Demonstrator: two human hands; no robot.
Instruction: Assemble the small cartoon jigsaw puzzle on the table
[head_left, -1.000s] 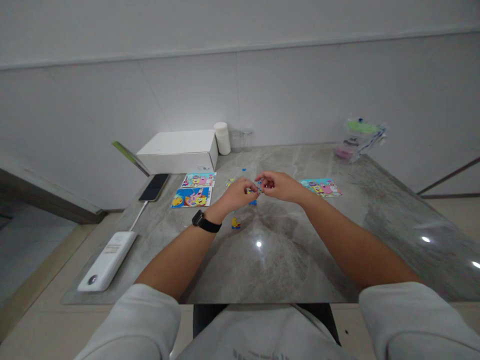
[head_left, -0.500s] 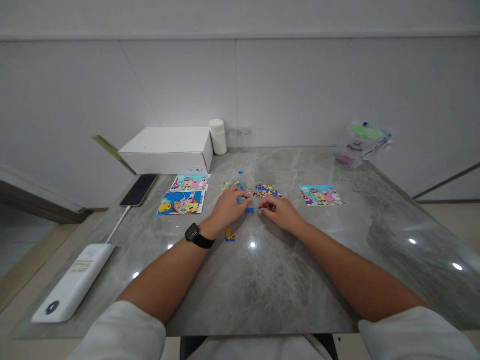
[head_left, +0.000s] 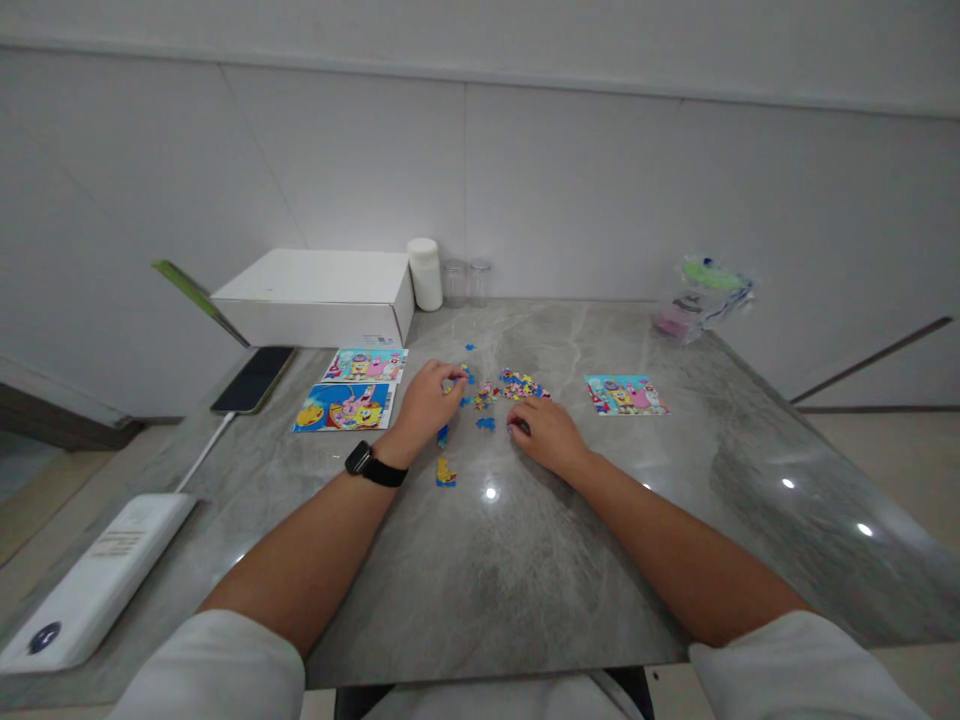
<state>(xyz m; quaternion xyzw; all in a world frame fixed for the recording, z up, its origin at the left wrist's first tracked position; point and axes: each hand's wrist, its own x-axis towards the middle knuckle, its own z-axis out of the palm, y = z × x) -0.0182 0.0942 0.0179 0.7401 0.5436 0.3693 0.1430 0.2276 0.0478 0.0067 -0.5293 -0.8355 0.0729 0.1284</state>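
Small jigsaw puzzle pieces lie on the grey table. My left hand [head_left: 430, 402], a black watch on its wrist, is bent over the left pieces, thumb and fingers drawn together; whatever they may hold is hidden. Under and below that hand show a blue piece [head_left: 442, 437] and a joined yellow-and-blue section [head_left: 445, 473]. My right hand [head_left: 551, 432] is closed, with a small pale puzzle piece barely showing at its fingertips. Between the hands lie a blue piece [head_left: 486, 424] and a few multicoloured pieces [head_left: 484, 396]. A heap of mixed pieces [head_left: 523, 384] sits just beyond my right hand.
Two picture cards [head_left: 346, 407] lie at the left, another card [head_left: 627, 395] at the right. Behind stand a white box [head_left: 315, 300], a white bottle [head_left: 426, 275] and two clear glasses [head_left: 478, 284]. A phone [head_left: 255, 380] is cabled to a white device [head_left: 97, 580]; a plastic bag [head_left: 703, 300] sits back right.
My left hand has moved left, away from the right hand, uncovering the blue piece and multicoloured pieces between them. My right hand stays closed close to the heap. The camera view has shifted slightly.
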